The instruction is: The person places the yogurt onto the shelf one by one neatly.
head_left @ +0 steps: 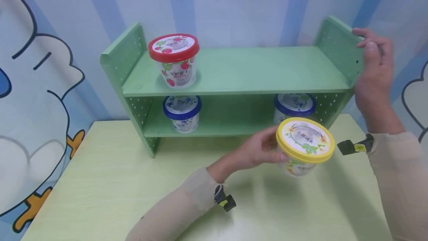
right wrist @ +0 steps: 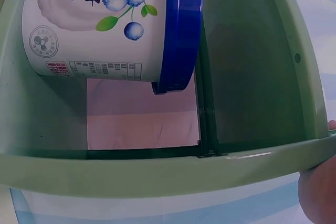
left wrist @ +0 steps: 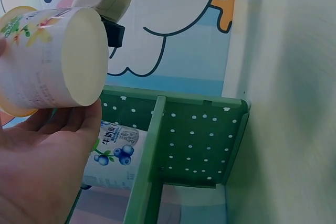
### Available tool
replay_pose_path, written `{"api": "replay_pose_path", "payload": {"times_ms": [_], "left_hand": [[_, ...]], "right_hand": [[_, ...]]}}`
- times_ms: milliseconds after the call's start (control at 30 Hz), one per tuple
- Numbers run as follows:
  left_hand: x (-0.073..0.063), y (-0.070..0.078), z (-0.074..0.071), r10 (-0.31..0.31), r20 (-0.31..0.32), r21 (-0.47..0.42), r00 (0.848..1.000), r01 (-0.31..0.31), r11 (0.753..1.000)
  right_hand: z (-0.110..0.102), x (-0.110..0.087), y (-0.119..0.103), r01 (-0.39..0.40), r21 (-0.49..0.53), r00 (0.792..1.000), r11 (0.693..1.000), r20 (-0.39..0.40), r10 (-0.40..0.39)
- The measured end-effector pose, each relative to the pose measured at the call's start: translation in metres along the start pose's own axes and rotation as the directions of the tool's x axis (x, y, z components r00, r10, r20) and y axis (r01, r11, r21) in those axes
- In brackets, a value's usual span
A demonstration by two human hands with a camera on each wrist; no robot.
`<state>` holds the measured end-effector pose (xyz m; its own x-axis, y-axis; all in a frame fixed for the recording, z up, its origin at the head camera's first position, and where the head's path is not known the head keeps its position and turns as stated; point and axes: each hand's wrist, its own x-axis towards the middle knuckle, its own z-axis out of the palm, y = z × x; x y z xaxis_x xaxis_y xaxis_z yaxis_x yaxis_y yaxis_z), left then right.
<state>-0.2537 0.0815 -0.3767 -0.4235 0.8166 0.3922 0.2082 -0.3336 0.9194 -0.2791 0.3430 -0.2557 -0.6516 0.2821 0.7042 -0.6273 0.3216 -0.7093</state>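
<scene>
My left hand (head_left: pixel 255 151) grips a white tub with a yellow lid (head_left: pixel 305 140) from its left side. The tub is held up over the table, in front of the green shelf (head_left: pixel 234 70) near its right end. In the left wrist view, its pale base (left wrist: pixel 85 59) faces the camera, above my palm. At the upper right, my right hand (head_left: pixel 378 62) holds the shelf's side panel, its fingers bent at the edge. Behind the yellow-lidded tub, a blue-lidded blueberry tub (head_left: pixel 295 103) stands on the lower level, partly hidden.
A red-lidded strawberry tub (head_left: pixel 175 60) stands on the upper level at the left. Below it sits another blue-lidded tub (head_left: pixel 182 112). The shelf stands on a pale wooden table (head_left: pixel 100 185) against a striped wall with cartoon drawings (head_left: pixel 227 6).
</scene>
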Motion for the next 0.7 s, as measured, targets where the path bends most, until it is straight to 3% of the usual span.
{"api": "replay_pose_path", "payload": {"times_ms": [333, 567, 700], "left_hand": [[0.009, 0.015, -0.001, 0.026, 0.0, 0.014, 1.0, -0.026, 1.0], [0.014, 0.028, -0.002, 0.036, -0.031, 0.018, 0.999, -0.035, 0.999], [0.017, 0.034, -0.001, 0.006, -0.035, 0.013, 0.999, -0.006, 1.0]], "right_hand": [[0.0, 0.001, 0.001, 0.033, -0.042, 0.999, 0.999, 0.005, -0.033], [0.001, 0.001, -0.001, -0.029, 0.07, 1.0, 0.997, 0.004, 0.028], [0.0, 0.001, 0.0, 0.005, -0.006, 1.0, 1.0, 0.007, -0.005]]}}
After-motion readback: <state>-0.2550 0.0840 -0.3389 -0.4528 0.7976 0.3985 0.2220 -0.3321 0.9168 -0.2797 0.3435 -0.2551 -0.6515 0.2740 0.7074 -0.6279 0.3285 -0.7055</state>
